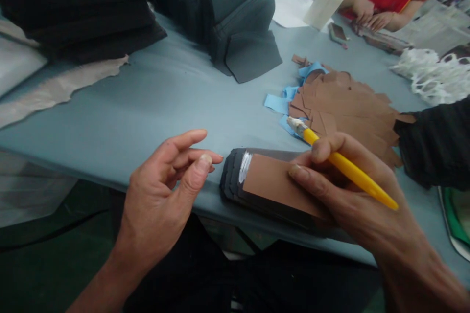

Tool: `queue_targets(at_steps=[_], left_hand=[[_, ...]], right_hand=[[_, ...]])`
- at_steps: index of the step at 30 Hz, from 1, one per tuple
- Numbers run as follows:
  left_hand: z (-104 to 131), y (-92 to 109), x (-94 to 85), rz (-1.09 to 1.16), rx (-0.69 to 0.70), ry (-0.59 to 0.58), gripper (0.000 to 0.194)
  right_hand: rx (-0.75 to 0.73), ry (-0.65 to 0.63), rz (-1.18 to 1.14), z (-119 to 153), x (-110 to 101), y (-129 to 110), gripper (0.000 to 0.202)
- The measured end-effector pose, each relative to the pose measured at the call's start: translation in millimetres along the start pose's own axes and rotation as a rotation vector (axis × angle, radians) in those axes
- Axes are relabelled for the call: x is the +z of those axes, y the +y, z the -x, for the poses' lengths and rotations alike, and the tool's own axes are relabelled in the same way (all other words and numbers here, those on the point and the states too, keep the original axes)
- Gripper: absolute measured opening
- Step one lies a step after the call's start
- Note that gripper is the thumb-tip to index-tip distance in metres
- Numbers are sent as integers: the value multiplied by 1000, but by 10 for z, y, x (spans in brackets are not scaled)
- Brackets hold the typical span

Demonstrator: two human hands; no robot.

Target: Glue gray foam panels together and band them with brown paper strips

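Observation:
A yellow-handled brush (356,178) with a whitish tip rests in my right hand (352,195), between thumb and fingers. The same hand's thumb and fingers are at a flat brown piece (271,181), which lies on a stack of dark grey pieces (231,176) at the table's front edge. A white smear (245,166) shows on the stack's top piece, along the brown piece's left end. My left hand (165,190) is raised just left of the stack, its fingers loosely curved and apart, with nothing between them.
Behind the stack spreads a pile of brown pieces (348,98) with blue scraps (277,102). Dark fabric stacks (246,14) stand at the back left. A white block (325,5), white stringy material (436,73) and black ribbed material (436,142) lie rightward. Across the table, a person's hands (370,14) are at work.

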State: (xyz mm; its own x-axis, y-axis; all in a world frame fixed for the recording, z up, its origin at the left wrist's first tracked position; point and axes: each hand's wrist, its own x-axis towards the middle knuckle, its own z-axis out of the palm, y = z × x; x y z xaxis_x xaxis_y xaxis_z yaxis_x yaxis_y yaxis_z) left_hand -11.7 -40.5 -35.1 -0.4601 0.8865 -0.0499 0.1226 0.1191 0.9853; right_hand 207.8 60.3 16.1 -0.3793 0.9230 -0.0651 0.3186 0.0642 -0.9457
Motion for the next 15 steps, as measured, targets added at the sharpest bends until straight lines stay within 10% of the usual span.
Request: queue_targets(at_steps=[15], left_hand=[[-8, -34, 23, -84, -69, -127, 40]], right_hand=[[44, -74, 80, -80, 22, 73, 29]])
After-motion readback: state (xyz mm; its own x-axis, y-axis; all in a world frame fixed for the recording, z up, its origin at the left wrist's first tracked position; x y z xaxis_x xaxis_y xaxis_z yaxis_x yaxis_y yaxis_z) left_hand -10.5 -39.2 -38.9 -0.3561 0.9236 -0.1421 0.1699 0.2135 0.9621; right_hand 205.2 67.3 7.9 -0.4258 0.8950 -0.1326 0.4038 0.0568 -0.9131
